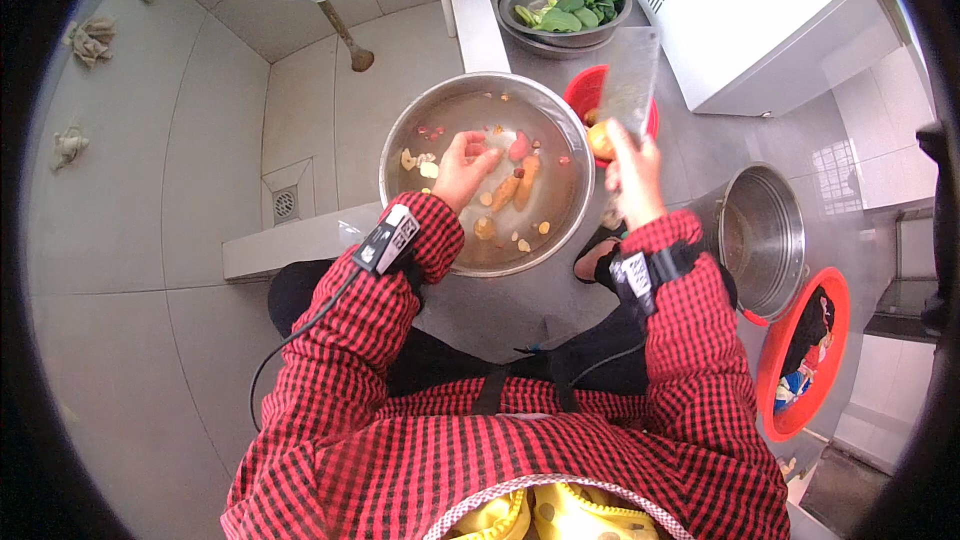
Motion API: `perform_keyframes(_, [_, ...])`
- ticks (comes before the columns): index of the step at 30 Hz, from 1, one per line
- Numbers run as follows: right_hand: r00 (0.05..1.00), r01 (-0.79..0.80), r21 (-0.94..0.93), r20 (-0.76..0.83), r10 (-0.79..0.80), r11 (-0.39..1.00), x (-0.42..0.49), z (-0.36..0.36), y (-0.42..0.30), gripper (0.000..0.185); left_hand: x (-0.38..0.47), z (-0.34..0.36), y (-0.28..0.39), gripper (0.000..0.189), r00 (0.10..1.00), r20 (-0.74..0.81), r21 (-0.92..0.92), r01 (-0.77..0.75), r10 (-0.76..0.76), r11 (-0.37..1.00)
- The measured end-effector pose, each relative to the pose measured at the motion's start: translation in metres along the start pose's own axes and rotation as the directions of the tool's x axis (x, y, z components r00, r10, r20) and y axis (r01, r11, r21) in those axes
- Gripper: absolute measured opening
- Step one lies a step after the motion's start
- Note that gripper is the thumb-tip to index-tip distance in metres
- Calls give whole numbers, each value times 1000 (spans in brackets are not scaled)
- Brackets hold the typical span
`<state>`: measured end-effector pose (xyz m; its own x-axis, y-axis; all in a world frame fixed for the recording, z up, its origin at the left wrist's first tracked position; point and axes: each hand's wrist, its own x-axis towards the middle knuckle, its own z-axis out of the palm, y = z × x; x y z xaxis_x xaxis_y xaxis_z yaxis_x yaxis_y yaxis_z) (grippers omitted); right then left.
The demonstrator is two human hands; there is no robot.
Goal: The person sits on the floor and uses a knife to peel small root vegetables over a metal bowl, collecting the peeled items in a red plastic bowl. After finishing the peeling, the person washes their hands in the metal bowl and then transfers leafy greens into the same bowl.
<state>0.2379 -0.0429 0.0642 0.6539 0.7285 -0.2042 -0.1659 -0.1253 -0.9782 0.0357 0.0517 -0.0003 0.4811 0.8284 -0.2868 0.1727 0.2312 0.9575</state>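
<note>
My right hand [636, 176] is closed on the handle of a metal cleaver [631, 79], its broad blade pointing away from me. At my fingertips is a yellowish root vegetable piece [601, 141], over the near edge of a red plastic bucket [585, 86]. My left hand [466, 170] hovers over a metal basin of cloudy water [555, 229], fingers curled and thumb towards them, with nothing visible in it. The basin holds orange root pieces [527, 184], a reddish piece [518, 145], a round piece [484, 227] and several small scraps.
Leafy greens [581, 13] lie in stacked metal bowls [559, 43] beyond the bucket. A metal pail [761, 240] and an orange-red tub with cloths [841, 330] stand at right. A white ledge [315, 240] runs at left; a white appliance [757, 15] stands back right.
</note>
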Motion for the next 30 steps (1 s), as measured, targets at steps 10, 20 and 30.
perform_keyframes(10, [924,-120,-302,-381,-5,946,110,-84,50,50,38,44,-44,36,957,232,873,-126,-174,472])
perform_keyframes(20, [925,12,-99,-376,-49,995,126,-63,26,66,22,8,-40,37,945,322,695,-189,-65,694])
perform_keyframes(30, [863,499,-312,95,-496,808,6,4,-27,20,-51,-13,8,34,950,274,55,-170,149,984])
